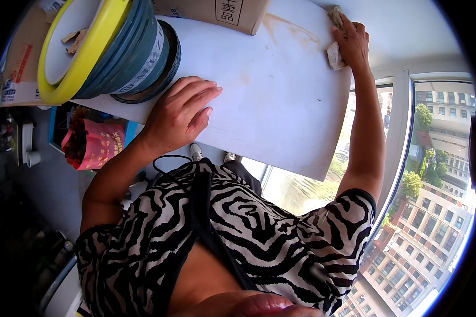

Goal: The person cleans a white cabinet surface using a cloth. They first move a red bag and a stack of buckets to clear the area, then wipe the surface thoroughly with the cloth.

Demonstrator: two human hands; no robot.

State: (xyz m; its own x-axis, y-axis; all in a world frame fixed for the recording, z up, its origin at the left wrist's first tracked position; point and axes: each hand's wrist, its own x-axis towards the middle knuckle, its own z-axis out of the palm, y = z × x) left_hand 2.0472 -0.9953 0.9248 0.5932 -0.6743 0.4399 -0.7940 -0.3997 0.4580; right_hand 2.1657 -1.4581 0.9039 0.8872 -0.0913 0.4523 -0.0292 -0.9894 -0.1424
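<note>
**Head view: Bare left hand (pixel 181 113) lay loose as crumpled beige cloth (pixel 334 56) sat bunched beneath bare right hand (pixel 353 43)**

At far left, a stack of round containers (pixel 135 47), yellow-rimmed at the top and dark teal below, leaned on its side with dry brown scraps (pixel 76 42) inside. Just beside it, the left hand hung palm down over the near edge of a flat white tabletop (pixel 285 105), its fingers slightly curled and parted, holding nothing; whether the fingertips touched the surface could not be told. A brown cardboard box (pixel 211 13) stood at the far side, and tan smears (pixel 296 31) marked the top between it and the cloth.

At the far right corner lay the cloth, its two ends showing on either side of the fingers. It looked light, soft and limp, unlikely to break and easy to crumple; dampness could not be judged. Its bunched middle seemed the surest place to hold. There the right hand was partly closed, palm down, fingers bent over the folds and thumb out of sight, near a white-framed window (pixel 404 105).
</note>
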